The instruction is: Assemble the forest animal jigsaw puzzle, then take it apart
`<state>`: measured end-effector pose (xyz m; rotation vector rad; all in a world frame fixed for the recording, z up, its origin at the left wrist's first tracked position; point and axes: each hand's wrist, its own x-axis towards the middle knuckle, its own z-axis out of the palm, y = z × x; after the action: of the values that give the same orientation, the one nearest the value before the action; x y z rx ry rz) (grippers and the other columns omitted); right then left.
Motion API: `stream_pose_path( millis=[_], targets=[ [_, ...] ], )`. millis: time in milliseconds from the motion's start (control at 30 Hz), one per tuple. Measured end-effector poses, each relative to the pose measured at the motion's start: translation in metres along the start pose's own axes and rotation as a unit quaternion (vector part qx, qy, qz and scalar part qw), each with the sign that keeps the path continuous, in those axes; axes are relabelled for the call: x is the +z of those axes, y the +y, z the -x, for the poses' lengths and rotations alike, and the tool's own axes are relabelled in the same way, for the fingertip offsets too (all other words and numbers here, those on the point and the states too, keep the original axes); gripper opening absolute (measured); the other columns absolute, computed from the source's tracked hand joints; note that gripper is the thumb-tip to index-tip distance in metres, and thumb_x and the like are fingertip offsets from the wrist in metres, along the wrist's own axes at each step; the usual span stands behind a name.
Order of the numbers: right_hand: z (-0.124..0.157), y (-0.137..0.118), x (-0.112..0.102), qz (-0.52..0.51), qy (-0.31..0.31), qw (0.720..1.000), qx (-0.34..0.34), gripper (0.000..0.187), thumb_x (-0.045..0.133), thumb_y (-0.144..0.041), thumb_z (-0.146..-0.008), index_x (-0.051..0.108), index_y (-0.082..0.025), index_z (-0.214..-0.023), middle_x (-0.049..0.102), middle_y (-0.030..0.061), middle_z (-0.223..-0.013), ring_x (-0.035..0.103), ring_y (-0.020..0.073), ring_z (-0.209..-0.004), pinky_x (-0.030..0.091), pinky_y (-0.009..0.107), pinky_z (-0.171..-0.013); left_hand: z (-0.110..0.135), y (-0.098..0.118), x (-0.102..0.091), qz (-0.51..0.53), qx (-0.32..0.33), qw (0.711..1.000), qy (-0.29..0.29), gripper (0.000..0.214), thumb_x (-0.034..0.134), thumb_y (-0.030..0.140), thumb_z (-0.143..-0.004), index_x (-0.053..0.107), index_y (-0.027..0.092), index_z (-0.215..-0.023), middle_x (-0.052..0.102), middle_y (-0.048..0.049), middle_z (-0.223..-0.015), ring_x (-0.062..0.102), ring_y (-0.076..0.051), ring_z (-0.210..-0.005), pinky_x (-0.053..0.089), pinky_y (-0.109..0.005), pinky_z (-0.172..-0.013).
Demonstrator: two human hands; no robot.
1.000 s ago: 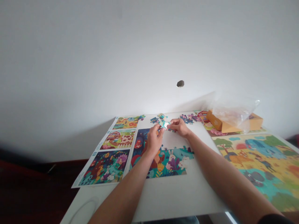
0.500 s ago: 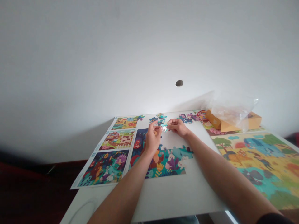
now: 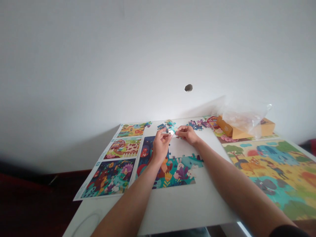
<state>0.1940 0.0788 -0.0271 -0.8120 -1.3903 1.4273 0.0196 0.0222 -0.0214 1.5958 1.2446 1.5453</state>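
Observation:
Between my two hands, above the far part of the table, is a teal and white jigsaw piece [image 3: 173, 130]. My left hand [image 3: 161, 144] is closed, thumb and fingertips pinching its left side. From the right, my right hand [image 3: 188, 135] pinches the same piece with its fingers curled. Below them lies a partly joined dark forest jigsaw [image 3: 182, 171] with rabbits and flowers; my left hand and forearm hide part of it. Its upper right area shows bare white table. Loose pieces [image 3: 161, 126] lie just beyond my left hand, and several purple and blue pieces [image 3: 197, 125] beyond my right.
A picture sheet [image 3: 123, 147] with three printed scenes lies at the left. At the right is a joined savanna jigsaw [image 3: 271, 168]. Behind it, an orange box [image 3: 268, 127] and a clear plastic bag [image 3: 243, 120] rest near the wall [image 3: 148, 65], which has a hole [image 3: 188, 88].
The jigsaw piece has shifted and turned slightly between my fingertips. Both hands stay close together in nearly the same place; the whole view has drifted a little.

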Motion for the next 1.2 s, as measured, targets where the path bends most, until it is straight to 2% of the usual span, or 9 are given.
stream_pose_path(
  millis=[100,300,567,733,1200],
  targets=[
    [-0.0001,-0.0001,0.0002,-0.006,0.007,1.0,-0.001,0.029,0.083,-0.038,-0.062,0.066,-0.016,-0.071,0.055,-0.005,-0.053,0.035,0.0056,-0.042,0.019,0.023,-0.043,0.0006,-0.0031,0.0007,-0.011,0.001,1.0,-0.015,0.05,0.064,0.028,-0.085,0.049,0.021,-0.132,0.07,-0.0039,-0.086,0.066,-0.015,-0.079,0.051,-0.027,-0.075],
    [0.0007,0.0,-0.0006,-0.033,0.003,0.999,0.01,0.028,0.083,-0.038,-0.062,0.069,-0.015,-0.07,0.055,-0.0031,-0.053,0.04,0.0072,-0.046,0.022,0.023,-0.045,-0.0002,-0.0036,-0.002,-0.031,0.018,0.999,-0.005,0.036,0.062,0.027,-0.087,0.06,0.021,-0.122,0.069,-0.0038,-0.085,0.065,-0.015,-0.077,0.048,-0.025,-0.073],
    [0.0007,-0.0015,0.0004,-0.055,0.03,0.998,0.007,0.028,0.086,-0.037,-0.057,0.071,-0.015,-0.066,0.055,-0.0027,-0.05,0.035,0.006,-0.042,0.019,0.023,-0.043,-0.001,-0.0047,-0.0017,-0.016,0.018,0.999,-0.021,0.044,0.059,0.015,-0.082,0.058,0.021,-0.126,0.062,-0.0013,-0.082,0.058,-0.012,-0.069,0.045,-0.02,-0.063],
    [-0.0009,0.0009,-0.0006,-0.07,0.023,0.997,0.002,0.027,0.086,-0.035,-0.057,0.071,-0.014,-0.065,0.052,-0.0034,-0.048,0.031,0.005,-0.041,0.017,0.023,-0.042,-0.0011,-0.0058,-0.0013,-0.008,0.027,0.999,-0.028,0.043,0.057,0.015,-0.083,0.058,0.021,-0.126,0.058,-0.0004,-0.08,0.055,-0.01,-0.066,0.044,-0.019,-0.059],
    [-0.0013,0.004,-0.0043,-0.07,0.015,0.997,-0.002,0.027,0.086,-0.035,-0.057,0.07,-0.014,-0.065,0.052,-0.0032,-0.048,0.032,0.0054,-0.042,0.016,0.024,-0.043,-0.002,-0.0053,-0.0016,-0.001,0.016,1.0,-0.026,0.042,0.06,0.014,-0.081,0.06,0.022,-0.123,0.057,0.0006,-0.078,0.054,-0.01,-0.063,0.043,-0.019,-0.059]
  ],
)
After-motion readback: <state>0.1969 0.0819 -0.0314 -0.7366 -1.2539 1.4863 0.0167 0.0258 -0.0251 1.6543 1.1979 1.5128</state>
